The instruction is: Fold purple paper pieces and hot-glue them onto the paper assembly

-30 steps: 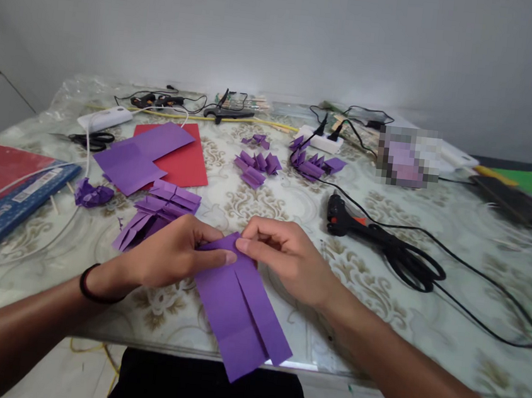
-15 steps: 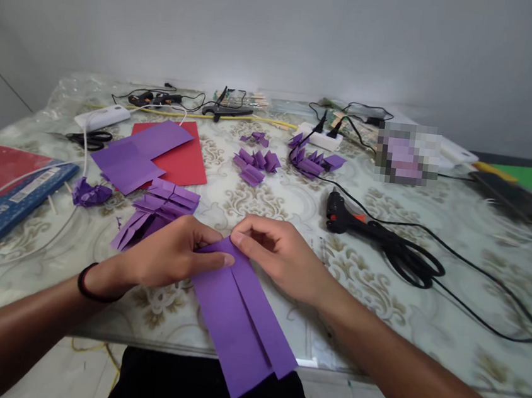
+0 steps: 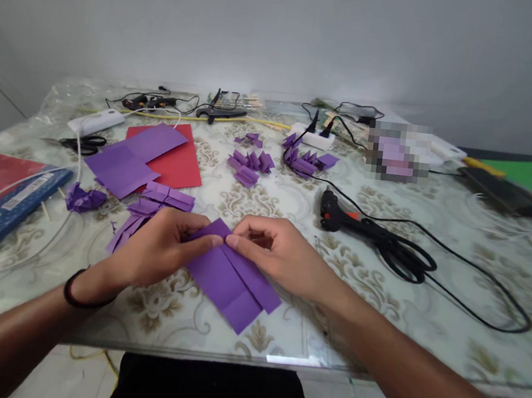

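Note:
A purple paper strip (image 3: 233, 278) with a fold running lengthwise lies slantwise over the near part of the table. My left hand (image 3: 161, 245) pinches its upper left side, thumb on top. On the upper right edge, close to the other thumb, my right hand (image 3: 274, 250) grips the same paper between thumb and fingers. Folded purple pieces (image 3: 168, 196) lie just beyond my left hand, partly hidden by it. A crumpled purple paper (image 3: 84, 197) is farther left.
Flat purple sheets (image 3: 127, 162) overlap a red sheet (image 3: 179, 158). Small folded purple pieces (image 3: 251, 162) stand mid-table. A black glue gun (image 3: 335, 212), black scissors (image 3: 407, 255) and a looping cable are at right. Behind them is a white power strip (image 3: 313, 137). A blue packet (image 3: 12, 210) lies left.
The purple strip's near end has moved up and away from the table's front edge. My hands have shifted along its far end, and both still grip it. The view has moved slightly.

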`<state>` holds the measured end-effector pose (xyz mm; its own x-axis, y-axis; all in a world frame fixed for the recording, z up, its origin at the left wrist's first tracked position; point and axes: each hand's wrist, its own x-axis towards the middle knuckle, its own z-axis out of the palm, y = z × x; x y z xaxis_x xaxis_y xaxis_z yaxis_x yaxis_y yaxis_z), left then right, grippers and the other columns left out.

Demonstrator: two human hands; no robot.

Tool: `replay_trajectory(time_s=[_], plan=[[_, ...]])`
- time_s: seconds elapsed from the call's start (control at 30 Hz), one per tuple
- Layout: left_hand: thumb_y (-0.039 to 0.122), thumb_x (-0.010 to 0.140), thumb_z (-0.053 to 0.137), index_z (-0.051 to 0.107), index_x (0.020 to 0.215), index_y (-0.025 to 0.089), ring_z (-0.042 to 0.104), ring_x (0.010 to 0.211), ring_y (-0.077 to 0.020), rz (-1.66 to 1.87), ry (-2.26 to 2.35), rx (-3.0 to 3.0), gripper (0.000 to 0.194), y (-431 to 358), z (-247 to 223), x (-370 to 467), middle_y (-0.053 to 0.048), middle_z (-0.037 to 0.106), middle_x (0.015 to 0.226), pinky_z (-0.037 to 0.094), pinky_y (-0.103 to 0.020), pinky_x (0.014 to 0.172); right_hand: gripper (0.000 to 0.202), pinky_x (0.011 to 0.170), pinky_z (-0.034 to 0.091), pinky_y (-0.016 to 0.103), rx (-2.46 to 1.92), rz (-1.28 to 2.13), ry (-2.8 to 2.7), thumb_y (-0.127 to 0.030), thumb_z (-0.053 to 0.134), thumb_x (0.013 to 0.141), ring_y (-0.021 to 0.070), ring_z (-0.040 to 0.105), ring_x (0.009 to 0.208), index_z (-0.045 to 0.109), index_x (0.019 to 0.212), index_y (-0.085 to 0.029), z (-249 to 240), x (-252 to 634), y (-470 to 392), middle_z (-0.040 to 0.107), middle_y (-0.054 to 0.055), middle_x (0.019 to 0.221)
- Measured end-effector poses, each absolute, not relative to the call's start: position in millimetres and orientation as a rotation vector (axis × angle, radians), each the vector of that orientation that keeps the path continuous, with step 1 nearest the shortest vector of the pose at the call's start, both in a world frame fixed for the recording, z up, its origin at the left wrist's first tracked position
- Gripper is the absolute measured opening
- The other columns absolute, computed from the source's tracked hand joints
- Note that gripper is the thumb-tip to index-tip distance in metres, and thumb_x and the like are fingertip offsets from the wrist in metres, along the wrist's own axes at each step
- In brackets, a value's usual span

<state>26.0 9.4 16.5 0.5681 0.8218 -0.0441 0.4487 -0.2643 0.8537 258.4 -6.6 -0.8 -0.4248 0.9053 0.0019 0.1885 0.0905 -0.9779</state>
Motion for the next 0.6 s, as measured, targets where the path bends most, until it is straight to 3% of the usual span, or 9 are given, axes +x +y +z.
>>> replay_trajectory(time_s=[0.1,0.27,0.4,0.5,0.6], plan=[[0.045,0.101,0.064,0.050,0.067,0.017,0.035,0.057,-0.0085,0.538,1.007,1.842,0.047,10.0,17.2,25.2,0.006,0.041,0.063,0.027,-0.021,0.048,0.023,0.062,0.042,0.027,-1.091,1.364,-1.738,-0.036,0.076,0.092,0.0126,0.053,0.065,0.071,0.079,-0.017,0.7,260.0,-6.2,0.064,-0.002,0.071],[0.038,0.103,0.062,0.079,0.093,0.019,0.056,0.067,-0.0110,0.514,0.951,1.931,0.027,6.1,21.4,30.9,0.001,0.072,0.079,0.042,-0.021,0.059,0.024,0.059,0.039,0.028,-1.107,1.366,-1.892,-0.034,0.070,0.094,0.0130,0.054,0.062,0.071,0.077,-0.017,1.6,260.5,-8.2,0.066,0.000,0.068],[0.033,0.102,0.064,0.082,0.089,0.020,0.060,0.062,-0.0107,0.670,1.012,2.080,0.026,4.7,27.1,26.7,0.002,0.074,0.073,0.042,-0.020,0.057,0.022,0.062,0.043,0.028,-1.087,1.332,-1.897,-0.036,0.072,0.094,0.0141,0.059,0.066,0.074,0.081,-0.018,4.9,263.6,-7.8,0.070,0.001,0.073],[0.036,0.099,0.069,0.083,0.089,0.020,0.066,0.069,-0.0131,0.870,1.119,2.073,0.023,9.2,33.2,14.8,0.001,0.079,0.080,0.046,-0.021,0.062,0.024,0.064,0.045,0.028,-1.070,1.266,-1.924,-0.037,0.072,0.094,0.0145,0.061,0.068,0.071,0.079,-0.018,10.1,275.2,-2.9,0.071,0.001,0.075],[0.037,0.095,0.076,0.085,0.092,0.020,0.061,0.068,-0.0122,1.029,1.303,1.959,0.020,15.7,39.4,2.7,0.002,0.076,0.079,0.041,-0.021,0.059,0.025,0.067,0.047,0.028,-1.037,1.213,-1.968,-0.037,0.074,0.093,0.0152,0.062,0.070,0.070,0.077,-0.018,17.2,294.7,4.8,0.071,0.001,0.076]])
